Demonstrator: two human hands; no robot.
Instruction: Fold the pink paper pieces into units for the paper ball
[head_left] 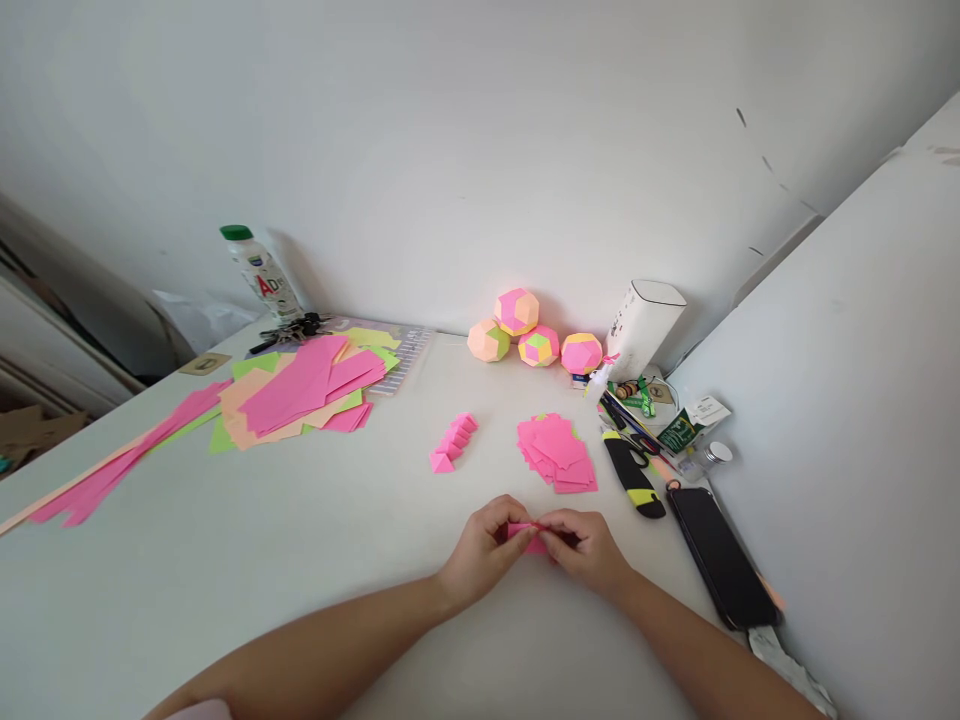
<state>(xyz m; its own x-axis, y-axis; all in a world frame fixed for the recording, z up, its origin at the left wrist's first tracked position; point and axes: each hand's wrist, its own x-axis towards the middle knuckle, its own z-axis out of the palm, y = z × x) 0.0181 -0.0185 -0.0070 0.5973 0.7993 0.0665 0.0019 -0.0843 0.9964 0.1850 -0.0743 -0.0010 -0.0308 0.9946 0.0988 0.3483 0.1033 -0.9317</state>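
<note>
Between my two hands is a small piece of pink paper (535, 545), pinched at its upper edge and mostly covered by fingers. My left hand (486, 548) grips its left side with thumb and forefinger. On the other side, my right hand (589, 550) pinches the paper close to the left fingertips. Just beyond the hands lies a loose pile of pink paper pieces (559, 455), with bits of green showing. To the left of that pile, several folded pink paper units (454, 442) stand in a slanting row.
Multicoloured paper balls (517, 312) are stacked by the wall. A utility knife (634, 475), scissors (636, 450), a black phone (724, 555) and a white container (643, 325) line the right. Coloured sheets (292, 390), long paper strips (142, 450) and a bottle (264, 275) occupy the left.
</note>
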